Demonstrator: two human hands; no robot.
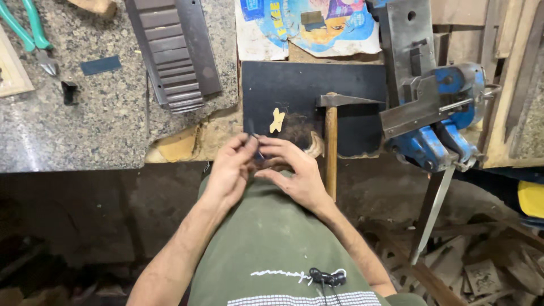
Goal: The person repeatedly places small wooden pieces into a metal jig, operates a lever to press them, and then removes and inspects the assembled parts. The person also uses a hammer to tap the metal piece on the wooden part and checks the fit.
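Observation:
Both my hands meet at the front edge of a dark flat plate point(294, 90). My left hand point(231, 169) and my right hand point(294, 170) pinch a small thin dark piece point(256, 144) between their fingertips; its shape is mostly hidden by the fingers. A small pale wooden cut-out point(277, 120) lies on the plate just beyond my fingers. A hammer point(331, 141) with a wooden handle lies right of my right hand, its metal head resting on the plate.
A blue bench vise point(447, 113) with grey steel jaws stands at the right. On the speckled stone bench point(73, 124) lie green-handled pliers point(28, 31), a ribbed dark strip point(173, 51) and small dark bits. Coloured paper point(309, 25) lies behind the plate. Wood scraps cover the floor at the lower right.

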